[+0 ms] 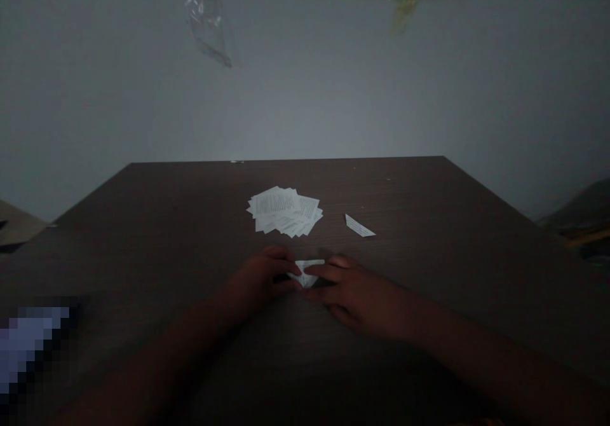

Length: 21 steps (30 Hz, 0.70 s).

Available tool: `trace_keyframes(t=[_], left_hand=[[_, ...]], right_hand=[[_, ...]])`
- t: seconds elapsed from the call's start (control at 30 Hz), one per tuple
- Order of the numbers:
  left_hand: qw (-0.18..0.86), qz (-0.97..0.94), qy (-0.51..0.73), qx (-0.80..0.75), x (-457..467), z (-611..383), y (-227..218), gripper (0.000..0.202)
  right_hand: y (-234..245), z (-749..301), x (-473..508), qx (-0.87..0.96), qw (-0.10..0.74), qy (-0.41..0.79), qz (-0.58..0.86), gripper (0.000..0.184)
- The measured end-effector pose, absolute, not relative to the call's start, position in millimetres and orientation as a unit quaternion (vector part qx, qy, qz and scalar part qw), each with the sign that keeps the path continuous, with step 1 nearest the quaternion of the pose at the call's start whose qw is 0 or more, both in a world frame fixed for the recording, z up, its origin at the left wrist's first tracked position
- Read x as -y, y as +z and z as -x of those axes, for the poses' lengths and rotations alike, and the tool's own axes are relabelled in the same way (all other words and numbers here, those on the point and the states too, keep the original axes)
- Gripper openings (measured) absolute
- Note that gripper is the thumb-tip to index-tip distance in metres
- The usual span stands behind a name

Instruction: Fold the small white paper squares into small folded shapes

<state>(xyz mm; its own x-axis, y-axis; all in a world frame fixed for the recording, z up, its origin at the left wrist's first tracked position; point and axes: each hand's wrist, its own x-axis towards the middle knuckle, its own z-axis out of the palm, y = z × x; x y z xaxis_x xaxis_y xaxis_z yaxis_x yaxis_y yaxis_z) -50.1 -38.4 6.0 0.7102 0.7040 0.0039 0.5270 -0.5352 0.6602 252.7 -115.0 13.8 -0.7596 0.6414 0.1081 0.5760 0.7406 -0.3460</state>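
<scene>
A small white piece of paper (pixel 309 275), folded to points, lies on the dark brown table between my two hands. My left hand (pixel 267 272) grips its left side, fingers bent onto the edge. From the right, my right hand (pixel 357 290) holds the same paper, with its fingertips pressing on the surface and lower edge. The fingertips and the dim light hide part of the creases. Just beyond my hands is a fanned pile of printed paper pieces (pixel 281 206). Right of that pile lies a folded strip of printed paper (pixel 359 226), slanting, touched by neither hand.
The brown table (pixel 190 203) ends at a pale wall (pixel 305 102) with clear and yellowish tape stuck high on it. At the lower left is a blurred, pixelated bright object (pixel 31 346). Dark, unclear items (pixel 593 222) sit beyond the table's right edge.
</scene>
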Motion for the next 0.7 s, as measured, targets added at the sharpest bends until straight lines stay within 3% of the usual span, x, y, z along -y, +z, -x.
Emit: trace_keyframes(t=[0.4,0.7], left_hand=[[0.329,-0.87,0.131,-0.343,35.3,51.9,4.1,0.016],[0.331,-0.862,0.144,-0.357,40.6,50.5,10.7,0.019]], right_hand=[[10.4,-253.5,115.2,0.927,0.116,0.143,0.327,0.057],[9.0,-253.5,114.2,0.926,0.129,0.142,0.324,0.043]])
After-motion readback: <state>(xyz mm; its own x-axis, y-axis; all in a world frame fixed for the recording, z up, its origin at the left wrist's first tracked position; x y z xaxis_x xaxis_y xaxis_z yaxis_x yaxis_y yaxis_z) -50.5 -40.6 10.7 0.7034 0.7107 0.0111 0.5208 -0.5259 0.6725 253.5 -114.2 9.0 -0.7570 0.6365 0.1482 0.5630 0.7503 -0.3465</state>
